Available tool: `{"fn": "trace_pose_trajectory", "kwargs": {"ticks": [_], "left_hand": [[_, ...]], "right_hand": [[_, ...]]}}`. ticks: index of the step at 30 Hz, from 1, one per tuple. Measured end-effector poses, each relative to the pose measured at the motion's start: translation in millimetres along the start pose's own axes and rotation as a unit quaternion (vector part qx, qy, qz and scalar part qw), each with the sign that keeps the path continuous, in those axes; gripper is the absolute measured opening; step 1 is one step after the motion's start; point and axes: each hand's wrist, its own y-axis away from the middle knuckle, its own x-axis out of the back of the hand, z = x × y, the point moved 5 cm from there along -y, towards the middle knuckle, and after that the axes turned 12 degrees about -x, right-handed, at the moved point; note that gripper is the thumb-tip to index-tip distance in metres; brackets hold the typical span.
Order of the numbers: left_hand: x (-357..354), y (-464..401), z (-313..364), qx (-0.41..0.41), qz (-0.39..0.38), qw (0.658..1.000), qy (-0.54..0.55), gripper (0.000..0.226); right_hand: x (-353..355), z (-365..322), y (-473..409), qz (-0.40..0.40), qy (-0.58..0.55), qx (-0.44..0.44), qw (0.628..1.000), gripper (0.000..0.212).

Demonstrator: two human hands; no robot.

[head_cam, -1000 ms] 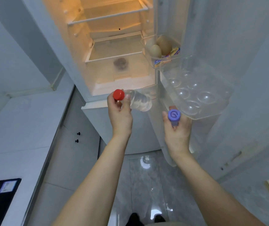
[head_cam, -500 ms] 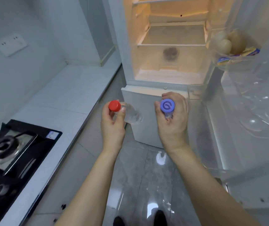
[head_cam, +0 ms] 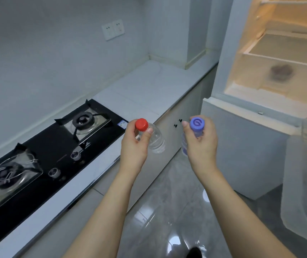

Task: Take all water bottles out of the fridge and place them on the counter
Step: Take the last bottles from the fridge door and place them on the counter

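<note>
My left hand (head_cam: 134,146) grips a clear water bottle with a red cap (head_cam: 155,138) by its neck, held over the front edge of the white counter (head_cam: 149,90). My right hand (head_cam: 201,144) grips a second bottle with a purple cap (head_cam: 197,124) and a purple label, held above the floor in front of the cabinets. The open fridge (head_cam: 279,71) stands at the right, its lit shelves showing no bottles in the part that I see.
A black two-burner gas hob (head_cam: 43,146) is set into the counter at the left. Wall sockets (head_cam: 112,29) sit above the counter. The fridge door with its clear shelves (head_cam: 305,183) hangs open at the far right. Grey tiled floor lies below.
My view has swung left from the fridge to the counter and hob. Both hands have carried their bottles away from the fridge door toward the counter.
</note>
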Motion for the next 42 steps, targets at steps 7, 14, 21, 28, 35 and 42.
{"fn": "trace_pose_trajectory", "kwargs": {"ticks": [7,14,21,28,35,42], "left_hand": [[106.8,31.1,-13.5,0.034,0.027,0.997,-0.056,0.021],[224.4,75.2,-21.9,0.051,0.075,0.992,-0.093,0.026],[330.3,118.5,-24.2,0.060,0.122,0.985,-0.107,0.023],[427.6,162.6,-30.3,0.078,0.169,0.974,-0.126,0.029],[496.0,200.8,-49.7,0.124,0.224,0.956,-0.146,0.023],[555.7,201.2,-67.8,0.166,0.287,0.928,-0.171,0.021]], "right_hand": [[-80.5,-17.1,60.0,-0.109,-0.006,-0.026,0.994,0.021],[-160.4,-35.6,140.5,-0.196,-0.006,-0.035,0.980,0.012],[-223.9,-68.2,224.8,-0.271,-0.019,-0.021,0.962,0.016],[-293.7,-95.5,300.6,-0.354,-0.025,-0.027,0.934,0.015],[-367.3,-105.9,357.1,-0.449,-0.022,-0.025,0.893,0.015],[-451.0,-114.3,387.4,-0.534,-0.030,-0.006,0.845,0.021]]}}
